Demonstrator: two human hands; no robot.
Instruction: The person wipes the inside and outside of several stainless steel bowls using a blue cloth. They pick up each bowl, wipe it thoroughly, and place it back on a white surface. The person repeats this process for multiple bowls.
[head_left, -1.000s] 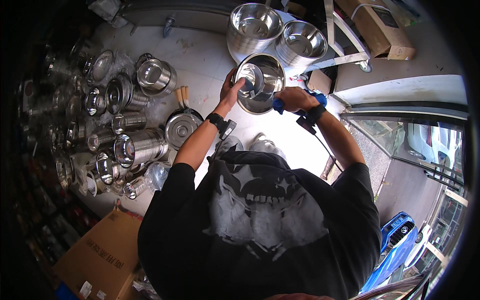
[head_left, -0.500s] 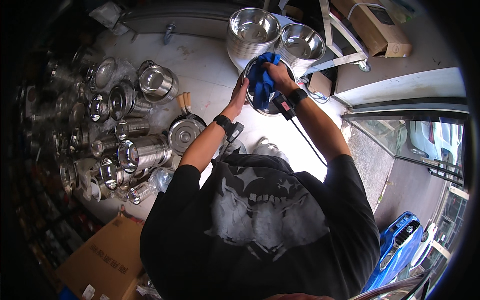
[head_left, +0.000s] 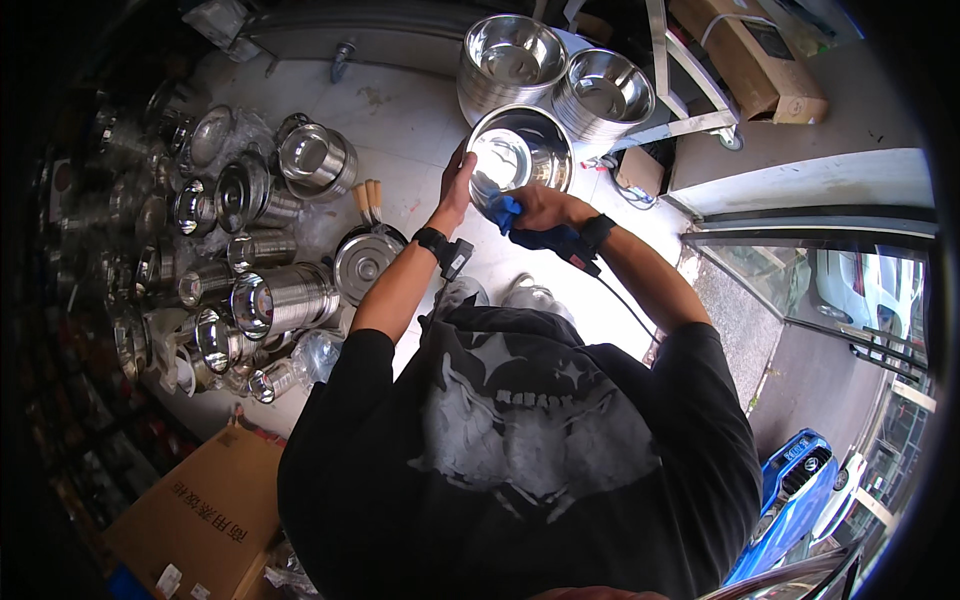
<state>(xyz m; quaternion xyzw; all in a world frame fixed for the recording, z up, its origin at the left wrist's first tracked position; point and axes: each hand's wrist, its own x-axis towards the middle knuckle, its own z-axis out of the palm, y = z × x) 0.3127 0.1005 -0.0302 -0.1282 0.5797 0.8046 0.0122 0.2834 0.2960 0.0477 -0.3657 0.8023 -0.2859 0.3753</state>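
Note:
A shiny steel basin (head_left: 549, 138) is held up in front of me, its hollow facing me. My left hand (head_left: 457, 186) grips its left rim, with the fingers hidden behind the wall. At the lower rim, my right hand (head_left: 545, 207) is closed around a blue cloth (head_left: 505, 213), part of which touches the basin's edge while the rest hangs below the hand. Just beyond stand two tall stacks of steel basins, the left stack (head_left: 512, 60) and the right stack (head_left: 603, 90).
Steel pots and bowls (head_left: 285, 303) crowd the floor on the left, some in clear plastic. A lidded pan (head_left: 366, 266) with wooden handles lies nearer. A cardboard box (head_left: 205, 510) is at lower left, a metal wheeled frame (head_left: 690, 120) at far right, beside a glass door (head_left: 760, 270).
My right hand has drawn the cloth from inside the basin down to its lower rim. The basin's inside is now uncovered. My left hand has shifted slightly left.

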